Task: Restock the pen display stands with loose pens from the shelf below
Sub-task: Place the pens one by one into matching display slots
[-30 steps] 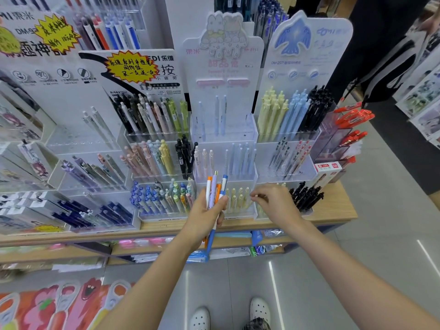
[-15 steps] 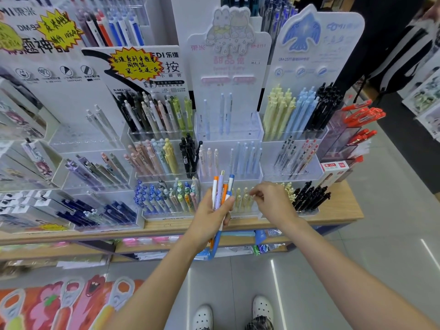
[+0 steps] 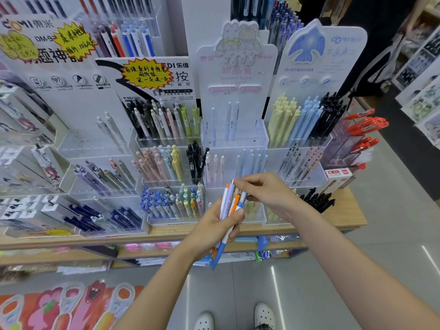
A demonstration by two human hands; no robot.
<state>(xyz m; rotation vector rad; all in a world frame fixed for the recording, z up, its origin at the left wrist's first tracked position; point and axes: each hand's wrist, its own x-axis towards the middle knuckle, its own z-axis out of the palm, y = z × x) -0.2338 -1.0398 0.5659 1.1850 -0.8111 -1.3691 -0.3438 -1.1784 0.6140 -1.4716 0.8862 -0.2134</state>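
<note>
Change: right hand (image 3: 266, 196) has come back from the lowest tier of the white stand to the tops of the pens held by the left hand; the bunch itself sits much where it was.
Left hand (image 3: 214, 231): fingers and thumb curled round a bunch of loose pens (image 3: 229, 210), holding it roughly upright in front of the shelf edge.
Bunch: orange, lilac, beige and blue barrels fanned at the top; blue and orange tips stick out below the palm.
Right hand: fingers bent, their tips meeting at the upper ends of the pens, pinching at one of them; which barrel cannot be told.
White stand (image 3: 238, 129): three clear tiers directly behind both hands, a rabbit card on top, sparse pale blue and pink pens in it.
Bird-card stand (image 3: 307, 129): just right of it, packed with yellow, light blue and black pens.
Stand to the left (image 3: 166, 144): mixed pastel and black pens in three tiers.
Wooden shelf (image 3: 342, 217): carries all stands; packets lie on the lower shelf (image 3: 147, 252) beneath.
Floor: grey tiles, white shoes (image 3: 264, 315) at the bottom edge.
</note>
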